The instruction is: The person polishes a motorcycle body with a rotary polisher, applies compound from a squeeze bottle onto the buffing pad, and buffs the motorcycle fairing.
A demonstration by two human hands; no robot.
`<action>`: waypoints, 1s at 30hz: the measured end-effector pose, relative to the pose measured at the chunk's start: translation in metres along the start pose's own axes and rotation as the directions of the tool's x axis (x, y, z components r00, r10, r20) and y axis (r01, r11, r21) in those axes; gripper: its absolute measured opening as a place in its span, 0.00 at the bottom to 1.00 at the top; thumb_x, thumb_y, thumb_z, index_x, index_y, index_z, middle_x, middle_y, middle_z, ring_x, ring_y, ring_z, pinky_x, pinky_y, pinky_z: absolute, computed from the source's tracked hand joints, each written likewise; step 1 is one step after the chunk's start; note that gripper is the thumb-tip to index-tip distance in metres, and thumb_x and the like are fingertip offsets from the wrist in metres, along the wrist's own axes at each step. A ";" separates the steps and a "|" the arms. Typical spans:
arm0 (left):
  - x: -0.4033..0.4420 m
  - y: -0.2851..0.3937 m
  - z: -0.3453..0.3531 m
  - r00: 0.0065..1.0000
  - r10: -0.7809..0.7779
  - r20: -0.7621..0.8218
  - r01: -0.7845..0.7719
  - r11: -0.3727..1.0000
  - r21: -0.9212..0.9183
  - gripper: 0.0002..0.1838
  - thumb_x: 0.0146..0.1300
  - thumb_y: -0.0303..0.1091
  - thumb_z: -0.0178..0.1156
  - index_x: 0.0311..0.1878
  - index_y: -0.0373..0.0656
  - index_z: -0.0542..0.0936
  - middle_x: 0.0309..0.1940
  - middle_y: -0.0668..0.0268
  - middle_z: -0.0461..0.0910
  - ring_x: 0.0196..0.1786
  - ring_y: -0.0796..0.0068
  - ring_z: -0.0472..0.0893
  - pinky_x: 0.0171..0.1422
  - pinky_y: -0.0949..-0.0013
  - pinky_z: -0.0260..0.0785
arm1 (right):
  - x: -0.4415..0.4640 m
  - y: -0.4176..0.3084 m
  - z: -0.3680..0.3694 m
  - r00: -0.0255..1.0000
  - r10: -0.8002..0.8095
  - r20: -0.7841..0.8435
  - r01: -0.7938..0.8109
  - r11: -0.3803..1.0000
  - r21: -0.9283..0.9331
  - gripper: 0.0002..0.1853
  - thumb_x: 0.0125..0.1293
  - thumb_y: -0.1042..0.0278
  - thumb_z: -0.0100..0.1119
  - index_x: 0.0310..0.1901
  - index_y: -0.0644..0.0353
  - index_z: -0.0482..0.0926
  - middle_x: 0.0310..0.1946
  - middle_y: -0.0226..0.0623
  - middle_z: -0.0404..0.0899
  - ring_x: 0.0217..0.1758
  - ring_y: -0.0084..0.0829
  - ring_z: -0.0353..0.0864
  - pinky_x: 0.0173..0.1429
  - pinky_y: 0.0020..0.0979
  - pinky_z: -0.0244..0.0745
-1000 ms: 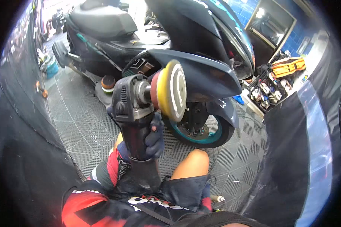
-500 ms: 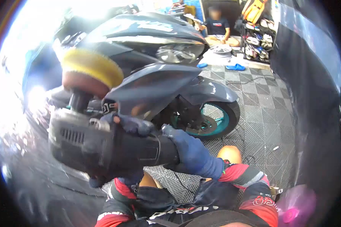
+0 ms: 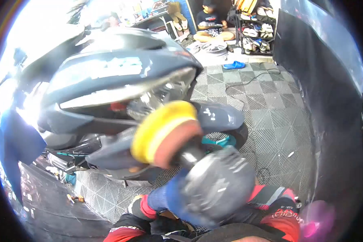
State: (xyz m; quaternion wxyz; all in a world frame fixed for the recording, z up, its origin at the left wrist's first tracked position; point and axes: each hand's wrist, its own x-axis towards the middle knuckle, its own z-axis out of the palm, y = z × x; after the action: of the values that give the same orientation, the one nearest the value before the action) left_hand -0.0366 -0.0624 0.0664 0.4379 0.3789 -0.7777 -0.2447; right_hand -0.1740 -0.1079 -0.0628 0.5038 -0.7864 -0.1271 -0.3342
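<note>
A polisher (image 3: pixel 218 187) with a dark body and a round yellow foam pad (image 3: pixel 155 131) on a reddish-brown backing is held up in front of me, somewhat blurred. My left hand (image 3: pixel 173 197), in a blue glove, is closed on its near side, with the fingers hidden behind the body. My right sleeve (image 3: pixel 272 197) runs up to the tool; the right hand itself is covered by it. Behind the pad stands a dark grey motorbike (image 3: pixel 84 86) with a clear headlight (image 3: pixel 159 94) and a teal front wheel (image 3: pixel 222 141), partly covered by the polisher.
A dark sheet (image 3: pixel 326 133) hangs along the right. Grey patterned tiles (image 3: pixel 270 121) cover the floor, with a cable (image 3: pixel 254 78) and blue slipper (image 3: pixel 234 65) on them. A person (image 3: pixel 209 22) sits at the back beside a shoe rack (image 3: pixel 258 30). An orange tool (image 3: pixel 76 198) lies lower left.
The polisher has swung round to the right and lower, its pad now before the headlight area. My view has turned left, showing more of the bike's side. Both hands have moved with the tool.
</note>
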 end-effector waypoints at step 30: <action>0.085 0.325 -0.126 0.943 -0.329 0.055 0.306 0.787 -0.536 0.48 0.65 0.48 0.62 0.76 0.36 0.45 0.69 0.47 0.62 0.70 0.58 0.65 0.73 0.57 0.58 | 0.179 -0.426 0.020 0.397 0.864 -0.310 -0.308 0.443 0.842 0.34 0.55 0.64 0.67 0.64 0.63 0.68 0.53 0.38 0.77 0.53 0.32 0.80 0.58 0.34 0.77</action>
State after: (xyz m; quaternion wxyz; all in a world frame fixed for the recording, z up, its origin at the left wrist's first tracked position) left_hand -0.0770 0.0558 0.4028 0.4947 0.3714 -0.5937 -0.5146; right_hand -0.2614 0.0815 0.3501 0.8408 -0.3330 0.2853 -0.3173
